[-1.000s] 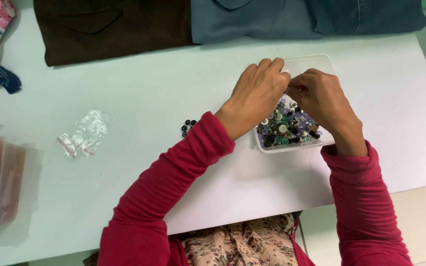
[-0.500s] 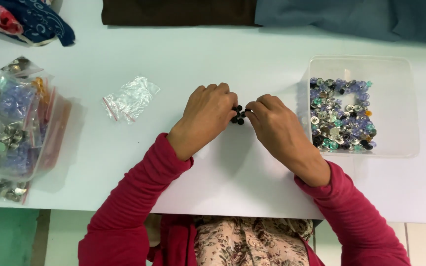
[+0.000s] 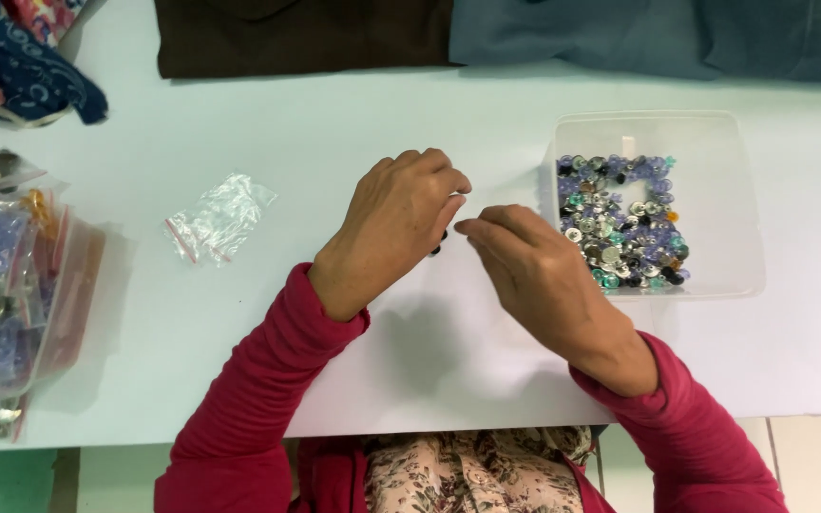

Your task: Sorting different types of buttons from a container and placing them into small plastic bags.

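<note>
My left hand (image 3: 396, 223) rests on the white table (image 3: 334, 123) with its fingers curled over a small cluster of black buttons (image 3: 436, 249), which only peeks out below the fingertips. My right hand (image 3: 544, 275) lies just to the right of it. Its thumb and forefinger are pinched together and point at the left fingertips, and I see nothing between them. Right of both hands stands a clear plastic tub (image 3: 715, 190) holding several blue, purple, silver and green buttons (image 3: 620, 223).
A small empty clear zip bag (image 3: 219, 217) lies left of my hands. Filled clear bags of buttons (image 3: 2, 285) are stacked at the left edge. Brown cloth (image 3: 296, 33), blue-grey cloth (image 3: 658, 33) and patterned fabric (image 3: 21, 57) lie along the far side.
Both hands left the tub and came to the black buttons left of it. Since half a second ago the left hand has closed over the cluster, hiding most of it.
</note>
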